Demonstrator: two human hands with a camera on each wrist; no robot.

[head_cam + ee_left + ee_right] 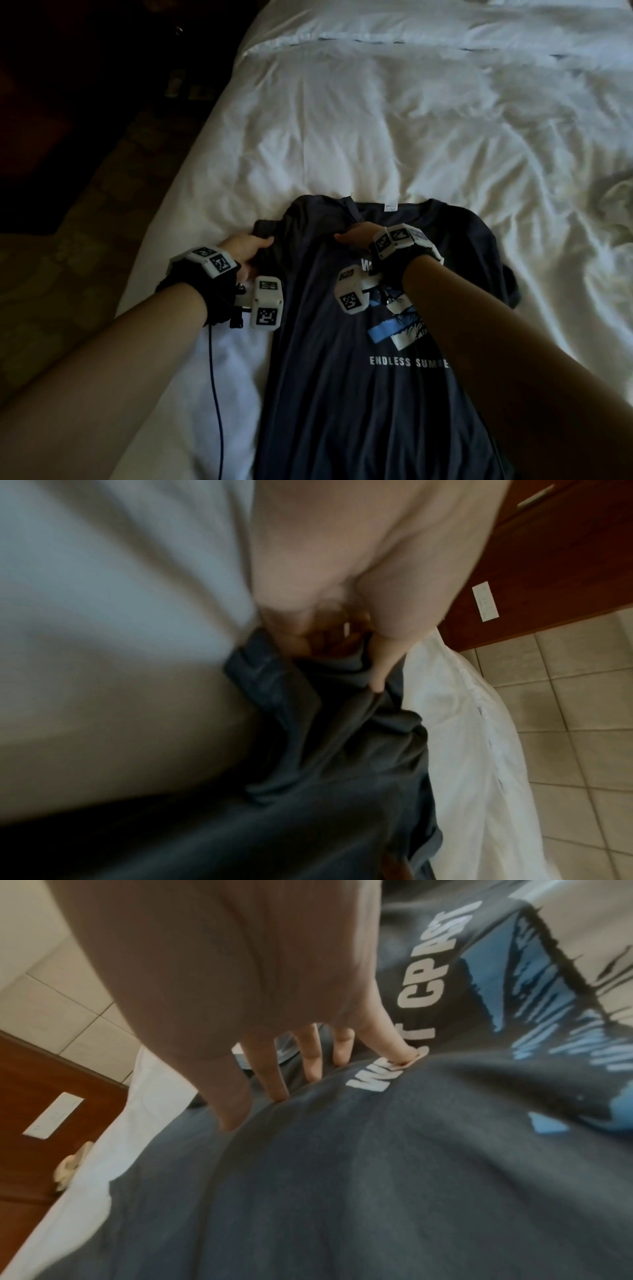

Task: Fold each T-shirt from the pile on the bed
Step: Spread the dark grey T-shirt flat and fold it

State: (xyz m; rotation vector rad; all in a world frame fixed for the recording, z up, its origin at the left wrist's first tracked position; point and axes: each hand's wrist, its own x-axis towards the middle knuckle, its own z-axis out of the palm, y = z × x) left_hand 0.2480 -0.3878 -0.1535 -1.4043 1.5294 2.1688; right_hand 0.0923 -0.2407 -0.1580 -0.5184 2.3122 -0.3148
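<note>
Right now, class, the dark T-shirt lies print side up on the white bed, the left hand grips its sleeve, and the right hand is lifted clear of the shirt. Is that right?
Not quite. The right hand is not lifted clear: the right wrist view shows its fingers pressing down on the T-shirt by the print. The rest holds: print side up on the bed, left hand gripping the sleeve.

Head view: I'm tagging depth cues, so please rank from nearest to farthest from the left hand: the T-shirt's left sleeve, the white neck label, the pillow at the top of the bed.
1. Left sleeve: gripped by the left hand at the shirt's left edge.
2. Neck label: inside the collar, to the hand's right.
3. Pillow: far across the bed, at the top.
</note>
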